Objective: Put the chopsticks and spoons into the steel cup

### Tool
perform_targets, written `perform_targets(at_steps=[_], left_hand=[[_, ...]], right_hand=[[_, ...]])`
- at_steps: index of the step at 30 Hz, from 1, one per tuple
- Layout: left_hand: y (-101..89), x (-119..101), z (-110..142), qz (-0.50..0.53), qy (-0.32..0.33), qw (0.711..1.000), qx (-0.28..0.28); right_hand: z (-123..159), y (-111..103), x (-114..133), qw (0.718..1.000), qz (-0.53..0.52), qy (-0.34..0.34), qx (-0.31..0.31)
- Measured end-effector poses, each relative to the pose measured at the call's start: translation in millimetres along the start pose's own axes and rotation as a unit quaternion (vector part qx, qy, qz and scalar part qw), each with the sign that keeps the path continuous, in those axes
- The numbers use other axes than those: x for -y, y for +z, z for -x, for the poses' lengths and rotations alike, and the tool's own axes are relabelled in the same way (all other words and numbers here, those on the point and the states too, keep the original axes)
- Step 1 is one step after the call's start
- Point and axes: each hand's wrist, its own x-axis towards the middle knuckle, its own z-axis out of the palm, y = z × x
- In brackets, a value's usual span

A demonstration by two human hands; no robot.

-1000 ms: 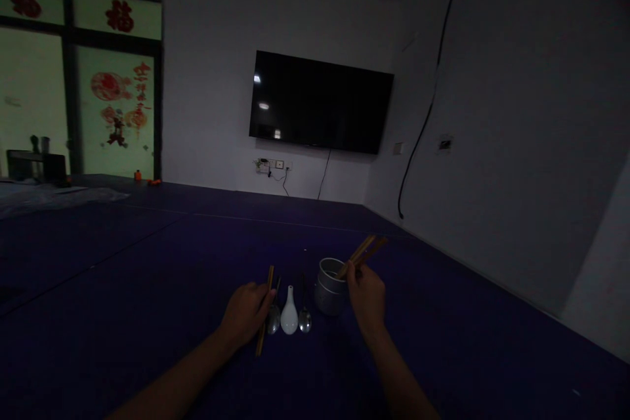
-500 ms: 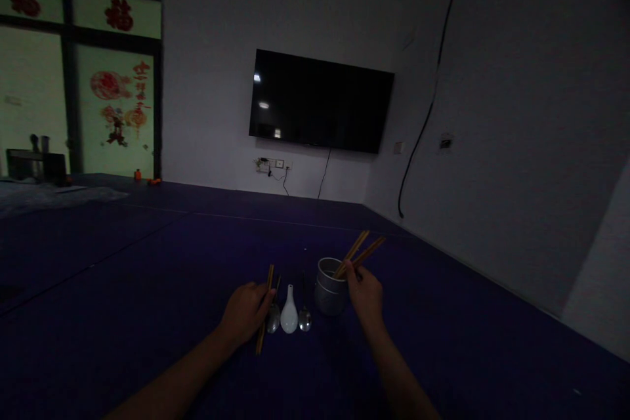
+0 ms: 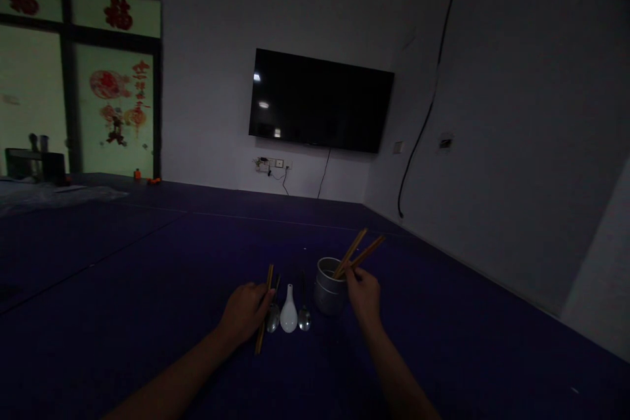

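Note:
My left hand (image 3: 245, 312) is closed on wooden chopsticks (image 3: 260, 340), which lie slanted at the left end of a row of utensils. Beside them are a metal spoon (image 3: 273, 319), a white soup spoon (image 3: 289, 318) and another metal spoon (image 3: 304, 319). A grey cylindrical cup (image 3: 329, 298) stands upright to the right of the row. More wooden chopsticks (image 3: 356, 247) lean out over its rim, spread in two directions. My right hand (image 3: 365, 293) pinches these at the cup's right rim; their lower ends are inside the cup. How many it grips I cannot tell.
The dark blue surface (image 3: 207, 249) reaches back to the wall. Clear plastic sheeting (image 3: 63, 195), a black box (image 3: 37, 165) and small orange items (image 3: 153, 181) sit at the far left. A television (image 3: 319, 102) hangs on the wall; a black cable (image 3: 424, 125) runs down at right.
My right hand has shifted slightly left toward the cup, and the chopsticks in it have moved a little the same way. My left hand has stayed almost still.

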Motion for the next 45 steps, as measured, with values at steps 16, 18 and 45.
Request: perform_targets(at_steps=[16, 18, 45], left_hand=[[-0.1, 0, 0, 0.001, 0.002, 1.0, 0.009], [0.3, 0, 0, -0.003, 0.0, 1.0, 0.008], [0.2, 3, -2, -0.017, -0.029, 0.997, 0.065]], right_hand=[[-3, -1, -2, 1.0, 0.026, -0.004, -0.007], [-4, -1, -4, 1.0, 0.013, 0.003, -0.001], [1, -13, 19, 0.958, 0.287, -0.026, -0.016]])
